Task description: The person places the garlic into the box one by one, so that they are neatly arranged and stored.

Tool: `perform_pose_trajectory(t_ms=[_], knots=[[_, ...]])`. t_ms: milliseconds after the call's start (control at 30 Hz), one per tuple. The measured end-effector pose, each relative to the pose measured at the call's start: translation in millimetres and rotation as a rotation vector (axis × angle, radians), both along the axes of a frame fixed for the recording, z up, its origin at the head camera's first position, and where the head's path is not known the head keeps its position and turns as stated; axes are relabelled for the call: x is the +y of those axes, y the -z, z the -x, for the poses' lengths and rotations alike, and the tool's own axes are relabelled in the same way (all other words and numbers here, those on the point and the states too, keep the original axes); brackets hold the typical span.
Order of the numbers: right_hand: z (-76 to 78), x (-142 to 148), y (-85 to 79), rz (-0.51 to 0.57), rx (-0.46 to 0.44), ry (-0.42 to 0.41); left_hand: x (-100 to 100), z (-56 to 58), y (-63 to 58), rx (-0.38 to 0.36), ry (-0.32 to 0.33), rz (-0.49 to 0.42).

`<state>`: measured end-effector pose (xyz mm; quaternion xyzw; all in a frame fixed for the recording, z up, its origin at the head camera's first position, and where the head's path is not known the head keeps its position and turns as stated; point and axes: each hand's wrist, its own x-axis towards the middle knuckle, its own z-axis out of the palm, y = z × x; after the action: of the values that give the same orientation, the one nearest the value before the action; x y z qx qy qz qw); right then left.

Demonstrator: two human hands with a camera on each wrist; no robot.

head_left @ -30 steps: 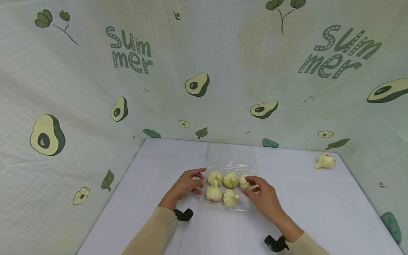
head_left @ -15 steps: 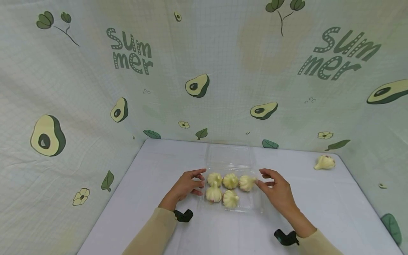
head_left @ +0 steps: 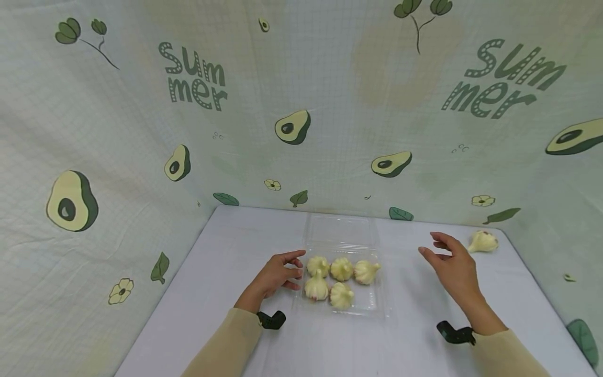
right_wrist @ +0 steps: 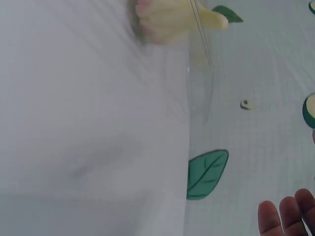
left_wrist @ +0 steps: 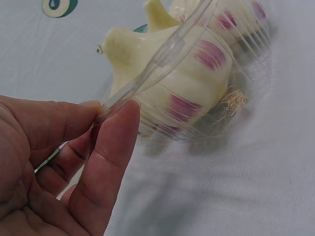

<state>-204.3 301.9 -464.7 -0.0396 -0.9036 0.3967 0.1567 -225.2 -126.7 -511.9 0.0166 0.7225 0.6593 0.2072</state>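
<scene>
A clear plastic clamshell container [head_left: 369, 309] lies with its lid raised behind it, and several garlic bulbs [head_left: 341, 268] sit inside in two rows. Its front right spot holds no bulb. At the container's left edge, my left hand [head_left: 275, 275] pinches the rim between thumb and finger, as the left wrist view shows beside a purple-streaked garlic bulb [left_wrist: 167, 73]. My right hand [head_left: 454, 269] hangs over the table to the right, holding nothing, fingers apart and loosely bent. Nearest to it is a loose garlic bulb [head_left: 483, 241] at the far right.
A white cloth covers the table [head_left: 226, 230]. Behind it and at both sides hangs a fabric backdrop [head_left: 330, 78] with avocado and leaf prints. The transparent lid [head_left: 341, 230] stands toward the back and is hard to make out.
My right hand has let go of the bulb at the container's back right and moved right, toward the loose one. My left hand has stayed at the rim.
</scene>
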Motion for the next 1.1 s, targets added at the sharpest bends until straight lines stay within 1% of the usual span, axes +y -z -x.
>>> perform_pose_trajectory(t_ms=[100, 333, 433, 633, 800, 1100], knots=[[7.2, 16.2, 0.8, 0.019, -0.019, 0.037, -0.4, 0.2, 0.9, -0.002, -0.004, 0.001], [22.3, 47.1, 7.0, 0.01, -0.037, 0.122, -0.9, 1.1, 3.5, -0.006, -0.012, 0.003], [27.6, 57.0, 9.7, 0.008, -0.039, 0.139, -0.8, 1.3, 3.9, -0.01, -0.015, 0.007], [37.1, 74.3, 14.4, 0.001, -0.091, 0.166, -0.8, 2.4, 3.6, -0.014, -0.018, 0.011], [44.8, 90.0, 17.8, 0.006, -0.101, 0.194, -0.1, 3.1, 4.0, -0.008, -0.014, 0.021], [56.9, 121.6, 26.6, 0.024, -0.158, 0.233, 0.6, 3.9, 2.3, -0.018, -0.014, 0.01]])
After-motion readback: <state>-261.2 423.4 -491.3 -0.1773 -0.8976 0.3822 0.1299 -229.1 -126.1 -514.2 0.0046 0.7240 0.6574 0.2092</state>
